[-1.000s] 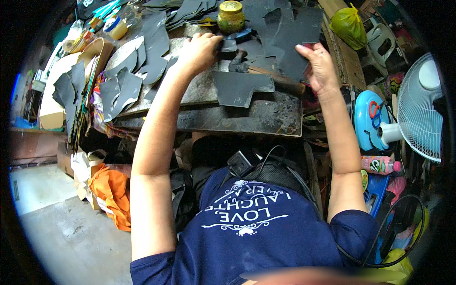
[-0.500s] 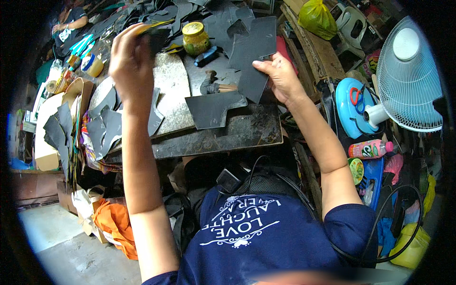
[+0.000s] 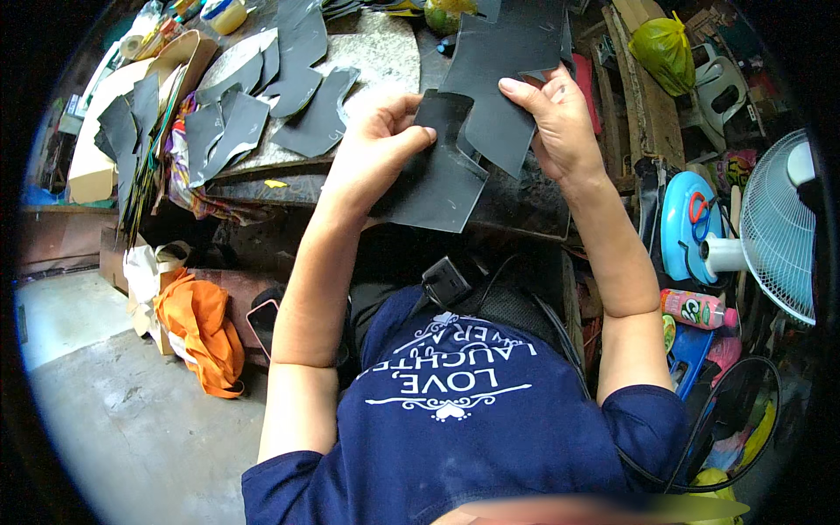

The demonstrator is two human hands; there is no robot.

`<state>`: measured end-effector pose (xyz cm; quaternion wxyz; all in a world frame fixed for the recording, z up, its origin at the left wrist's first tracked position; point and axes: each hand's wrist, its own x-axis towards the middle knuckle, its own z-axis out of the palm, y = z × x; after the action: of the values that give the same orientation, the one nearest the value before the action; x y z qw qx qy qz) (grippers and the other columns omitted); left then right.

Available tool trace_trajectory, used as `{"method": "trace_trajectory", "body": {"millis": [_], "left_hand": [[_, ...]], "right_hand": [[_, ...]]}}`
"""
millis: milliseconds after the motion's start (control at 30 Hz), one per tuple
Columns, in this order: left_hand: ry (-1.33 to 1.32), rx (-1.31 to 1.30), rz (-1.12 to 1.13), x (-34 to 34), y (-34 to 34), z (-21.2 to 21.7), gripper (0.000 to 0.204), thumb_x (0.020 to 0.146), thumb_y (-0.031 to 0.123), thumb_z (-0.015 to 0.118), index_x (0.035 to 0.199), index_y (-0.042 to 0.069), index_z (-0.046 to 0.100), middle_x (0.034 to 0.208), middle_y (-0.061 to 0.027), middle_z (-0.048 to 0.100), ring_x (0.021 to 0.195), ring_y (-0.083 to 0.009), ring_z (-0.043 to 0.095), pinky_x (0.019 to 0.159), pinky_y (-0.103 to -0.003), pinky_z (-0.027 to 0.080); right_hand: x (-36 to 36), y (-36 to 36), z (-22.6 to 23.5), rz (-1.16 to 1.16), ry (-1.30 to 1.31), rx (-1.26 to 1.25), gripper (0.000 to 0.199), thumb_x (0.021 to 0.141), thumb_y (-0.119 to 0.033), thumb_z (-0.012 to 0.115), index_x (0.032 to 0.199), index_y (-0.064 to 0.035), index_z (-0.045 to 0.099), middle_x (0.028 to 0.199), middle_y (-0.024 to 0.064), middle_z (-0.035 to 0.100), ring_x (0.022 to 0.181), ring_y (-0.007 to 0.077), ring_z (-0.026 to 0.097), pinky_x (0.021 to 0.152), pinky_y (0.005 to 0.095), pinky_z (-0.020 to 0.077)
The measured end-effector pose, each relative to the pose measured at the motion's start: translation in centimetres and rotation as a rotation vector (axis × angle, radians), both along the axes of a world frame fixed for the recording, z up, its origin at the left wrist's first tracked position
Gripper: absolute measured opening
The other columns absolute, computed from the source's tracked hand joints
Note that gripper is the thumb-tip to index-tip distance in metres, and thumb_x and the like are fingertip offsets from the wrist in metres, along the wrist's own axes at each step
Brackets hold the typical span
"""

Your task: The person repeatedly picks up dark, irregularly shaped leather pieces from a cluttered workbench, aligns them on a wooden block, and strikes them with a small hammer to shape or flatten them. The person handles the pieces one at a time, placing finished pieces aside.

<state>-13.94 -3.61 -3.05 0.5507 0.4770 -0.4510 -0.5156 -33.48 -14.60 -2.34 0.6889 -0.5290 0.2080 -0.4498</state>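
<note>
My left hand (image 3: 378, 144) is closed on a black cut-out sheet piece (image 3: 433, 192), thumb on top, near the table's front edge. In my right hand (image 3: 560, 127) is another black cut-out piece (image 3: 503, 96), pinched between thumb and fingers. The two pieces are side by side, their edges meeting or overlapping. Left of my hands, several black cut pieces (image 3: 297, 61) lie on a pale speckled slab (image 3: 381, 48). One curved black piece (image 3: 319, 118) rests closest to my left hand.
A bundle of black pieces (image 3: 131, 149) hangs beside a cardboard box (image 3: 92, 171) at the left. On the right stand a fan (image 3: 779, 232), a pink bottle (image 3: 696, 309) and a wooden bench (image 3: 643, 96). An orange bag (image 3: 201, 328) is at lower left.
My left hand has come down and right from the far left and now grips a black piece. My right hand still holds its piece. The view has shifted, bringing the table higher in the picture.
</note>
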Motion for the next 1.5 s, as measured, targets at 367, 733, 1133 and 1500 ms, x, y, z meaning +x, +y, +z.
{"method": "trace_trajectory", "body": {"millis": [367,733,1133,1500], "left_hand": [[-0.031,0.004,0.039,-0.4,0.0,-0.2,0.038,0.081,0.002,0.058,0.118,-0.007,0.060,0.098,-0.0088,0.070,0.088,-0.0120,0.065,0.079,-0.024,0.050],[-0.009,-0.023,0.014,-0.6,0.2,-0.2,0.040,0.083,0.003,0.057,0.122,-0.006,0.060,0.104,-0.0090,0.069,0.094,-0.0118,0.064,0.086,-0.025,0.049],[0.160,0.179,0.050,-0.6,-1.0,0.0,0.029,0.095,0.032,0.061,0.105,0.005,0.066,0.089,-0.0044,0.069,0.078,-0.0085,0.063,0.069,-0.024,0.051],[-0.465,-0.137,0.227,-1.0,-1.7,-1.7,0.039,0.099,0.034,0.058,0.092,-0.004,0.067,0.072,-0.0086,0.066,0.067,-0.0128,0.059,0.064,-0.031,0.048]], "right_hand": [[0.9,0.7,-0.4,0.006,0.002,-0.078,0.039,0.086,0.001,0.069,0.121,0.0002,0.051,0.110,0.0139,0.067,0.094,0.0191,0.068,0.083,0.0323,0.0594],[1.4,0.9,-0.3,-0.003,0.084,-0.105,0.047,0.086,0.003,0.069,0.129,-0.0023,0.050,0.119,0.0122,0.065,0.107,0.0195,0.064,0.091,0.0328,0.0556],[1.8,0.5,-0.9,0.019,0.127,-0.140,0.040,0.089,-0.005,0.069,0.123,0.0006,0.050,0.107,0.0120,0.065,0.091,0.0165,0.068,0.080,0.0298,0.0599],[0.2,2.2,0.8,0.320,0.166,0.280,0.049,0.093,-0.014,0.066,0.133,-0.0041,0.040,0.084,0.0032,0.065,0.045,0.0032,0.050,0.035,0.0166,0.0330]]}}
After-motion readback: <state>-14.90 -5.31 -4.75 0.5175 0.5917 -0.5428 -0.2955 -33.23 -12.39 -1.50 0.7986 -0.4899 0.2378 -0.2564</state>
